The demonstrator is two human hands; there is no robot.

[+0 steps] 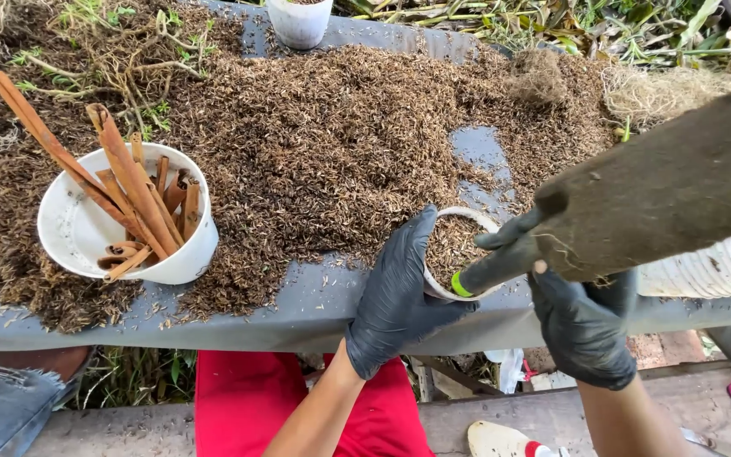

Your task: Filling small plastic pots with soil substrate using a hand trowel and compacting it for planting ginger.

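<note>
2 gloved hands worry me: my left hand (399, 296) clasps the small white pot (458, 252) at the table edge (298, 317), my right hand (581, 326) grips a green-tipped tool (492, 269), and I judge a hard push could tip the pot.

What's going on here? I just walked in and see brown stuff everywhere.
A person in black gloves works at a grey table heaped with brown husks. The left hand steadies a small white cup filled with husks, and the right hand holds a brown fibrous slab over it. A white bowl of bark strips sits nearby.
</note>
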